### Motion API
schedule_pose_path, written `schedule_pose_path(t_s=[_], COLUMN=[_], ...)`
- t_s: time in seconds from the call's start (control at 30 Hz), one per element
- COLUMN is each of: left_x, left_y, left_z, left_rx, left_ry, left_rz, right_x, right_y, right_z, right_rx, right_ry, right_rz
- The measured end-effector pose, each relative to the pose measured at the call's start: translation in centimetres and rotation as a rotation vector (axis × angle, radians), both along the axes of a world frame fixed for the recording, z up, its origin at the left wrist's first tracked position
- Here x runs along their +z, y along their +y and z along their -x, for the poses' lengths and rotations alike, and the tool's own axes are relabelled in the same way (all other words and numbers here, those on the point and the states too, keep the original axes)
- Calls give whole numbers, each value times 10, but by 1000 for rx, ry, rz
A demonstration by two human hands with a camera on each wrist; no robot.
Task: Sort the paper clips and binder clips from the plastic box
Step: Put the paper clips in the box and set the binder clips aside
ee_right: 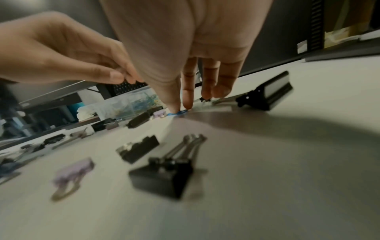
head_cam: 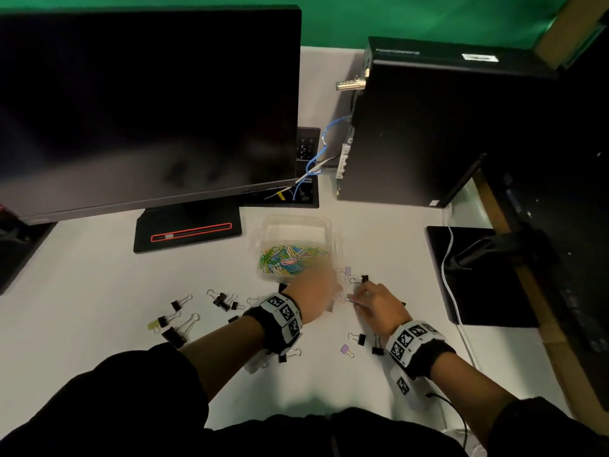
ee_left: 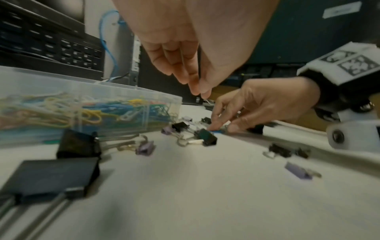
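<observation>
Clear box [head_cam: 298, 225] on the white desk [head_cam: 99, 291], just in front of the monitor stand [head_cam: 188, 230], open-topped and filled in its near half with a heap of coloured paper clips [head_cam: 290, 258]. Binder clips scattered on the desk around it: a black group to the left [head_cam: 178, 321], more near the box's near-right corner [head_cam: 357, 278], a few by the right wrist [head_cam: 359, 339], among them a lilac one [head_cam: 345, 349].

Left hand [head_cam: 314, 296] raised above the desk just by the box's near-right corner, blurred in the head view; thumb and fingertips [ee_right: 123, 76] pinched together in the right wrist view, possibly on something thin and small, too blurred to name.

Right hand [head_cam: 379, 303] lowered to the desk just right of the left, thumb and forefinger tips [ee_right: 174, 107] pressed onto a blue paper clip [ee_right: 177, 112] lying flat on the surface, closing around it; remaining fingers extended down beside them. Black binder clips [ee_left: 205, 137] right next to that pinch.

Dark monitor [head_cam: 148, 110] behind on the left, black computer case [head_cam: 445, 127] behind on the right, blue cable [head_cam: 318, 153] between them.
</observation>
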State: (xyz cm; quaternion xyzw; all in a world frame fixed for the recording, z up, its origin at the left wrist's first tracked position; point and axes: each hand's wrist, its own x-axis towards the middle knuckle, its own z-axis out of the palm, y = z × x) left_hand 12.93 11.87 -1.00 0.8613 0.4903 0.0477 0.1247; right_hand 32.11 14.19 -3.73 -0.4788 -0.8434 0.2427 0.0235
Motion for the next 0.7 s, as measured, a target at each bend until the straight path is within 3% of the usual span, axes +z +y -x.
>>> schedule_pose_path(t_s=[0.1,0.23,0.37,0.47,0.7], left_x=[-10,-13,-16,-17,-19], left_y=[-8,-8,-7,-7,-9], left_z=[-9,-21,-29,-28,-24], left_rx=[-102,-95,-95,-76,91], left_ry=[227,310,413,332,30], left_rz=[-23,-15,50,84,275], right_x=[2,7,8,6,16], right_y=[-11,-14,-9,-5,-2], right_z=[-8,-16,-11,-10,-4], right_rx=[44,46,-155,-263,-170], right_ry=[-38,-104,-14,80,18], right_rz=[-1,63,181,240,260])
